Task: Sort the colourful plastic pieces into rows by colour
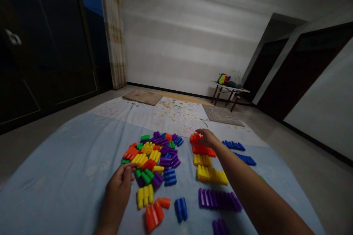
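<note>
A: Head view. Where's the L hand [119,185]?

B: Near-left edge of the mixed block pile [153,156], thumb & index close tog., fingertips by yellow and green blocks. Can't tell if it's gripping anything; rest of the fingers are mostly hidden. Lower layers of the pile are covered too.

A: And the R hand [208,138]?

B: Out at the far end of the rows, fingers bent over the red blocks [195,138]. Palm's out of sight, so can't tell if it's closed on one.

A: Other rows?

B: Nearer the wearer: orange row [204,150], two yellow rows [212,174], then a purple row [219,200]. Purple piece [220,227] below that is cut off by the bottom edge. Blue rows [245,159] sit past the R forearm, w/ a green bit [261,178] mostly hidden behind it.

A: Bg?

B: Small table [234,88] w/ a multicolored bag [223,78]; dark stuff beside it's too dim to ID.
</note>
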Available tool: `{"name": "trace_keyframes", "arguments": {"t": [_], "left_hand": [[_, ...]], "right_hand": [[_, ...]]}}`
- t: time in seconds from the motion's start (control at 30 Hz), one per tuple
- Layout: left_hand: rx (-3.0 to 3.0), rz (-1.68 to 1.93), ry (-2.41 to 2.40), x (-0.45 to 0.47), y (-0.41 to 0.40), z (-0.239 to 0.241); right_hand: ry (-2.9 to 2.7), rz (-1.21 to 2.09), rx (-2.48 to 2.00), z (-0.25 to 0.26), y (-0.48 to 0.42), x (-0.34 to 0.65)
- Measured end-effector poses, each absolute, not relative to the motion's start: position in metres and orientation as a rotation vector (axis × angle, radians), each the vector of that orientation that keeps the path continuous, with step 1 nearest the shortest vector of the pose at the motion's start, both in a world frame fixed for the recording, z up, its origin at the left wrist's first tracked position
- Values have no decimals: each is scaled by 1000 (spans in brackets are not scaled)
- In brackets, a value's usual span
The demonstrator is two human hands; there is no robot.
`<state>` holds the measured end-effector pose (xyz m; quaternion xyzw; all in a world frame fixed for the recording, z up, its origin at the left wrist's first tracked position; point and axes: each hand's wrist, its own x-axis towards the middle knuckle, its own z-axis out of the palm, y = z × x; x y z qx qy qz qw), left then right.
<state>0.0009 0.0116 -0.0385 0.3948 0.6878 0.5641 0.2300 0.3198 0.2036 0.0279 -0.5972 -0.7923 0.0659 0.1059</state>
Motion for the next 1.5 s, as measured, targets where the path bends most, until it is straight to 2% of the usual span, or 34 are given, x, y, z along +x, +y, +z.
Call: {"name": "trace_keyframes", "arguments": {"t": [0.37,0.47,0.6,0.7,0.9,1.0,1.2,1.5], "left_hand": [[1108,1558,1860,6,10,-34],[1141,1577,1842,6,10,-36],[1144,1591,1835,7,9,-34],[1141,1598,1836,8,8,-31],[1150,1595,1855,7,8,-29],[1140,1601,1850,6,9,-28],[1124,1618,1841,8,9,-27],[1111,1624,1857,12,5,-26]], "right_hand": [[-2283,121,-1647,44,171,302],[-2384,217,-1424,51,123,279],[-2646,596,-789,55,40,242],[-2806,578,-614,48,0,218],[-2927,331,-651,17,-8,198],[-2841,456,-731,15,-9,202],[-2446,942,-848,20,-26,213],[-2551,789,-1032,14,-24,237]]}}
